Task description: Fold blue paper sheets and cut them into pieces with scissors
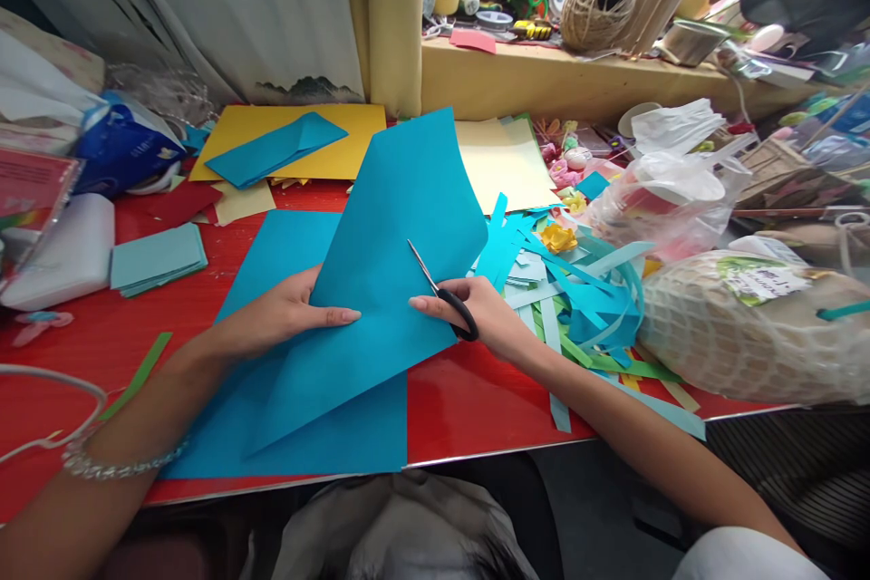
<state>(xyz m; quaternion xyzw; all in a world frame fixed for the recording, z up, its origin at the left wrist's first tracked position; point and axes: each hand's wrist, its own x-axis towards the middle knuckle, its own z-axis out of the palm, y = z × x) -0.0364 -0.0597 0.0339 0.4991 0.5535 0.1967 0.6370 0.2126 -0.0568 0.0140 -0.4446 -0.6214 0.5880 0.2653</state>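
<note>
A large blue paper sheet (394,217) is held up at a tilt over the table. My left hand (299,308) grips its left edge, thumb on top and fingers hidden behind. In my right hand (479,313) is a pair of scissors (457,313) with black handles, the blades pointing up and left across the sheet. That hand also touches the sheet's right side, thumb lying on its face. Whether the blades are cutting into the paper I cannot tell. Beneath lies more blue paper (367,435), flat on the red table (468,417).
Blue and green paper strips (584,290) pile up at the right, beside a net-wrapped bundle (754,326). Farther back lie a yellow sheet (245,131), a folded blue piece (278,149) and cream sheets (503,163). Pale blue cut papers (159,256) are stacked at left. A cluttered ledge (517,63) runs behind.
</note>
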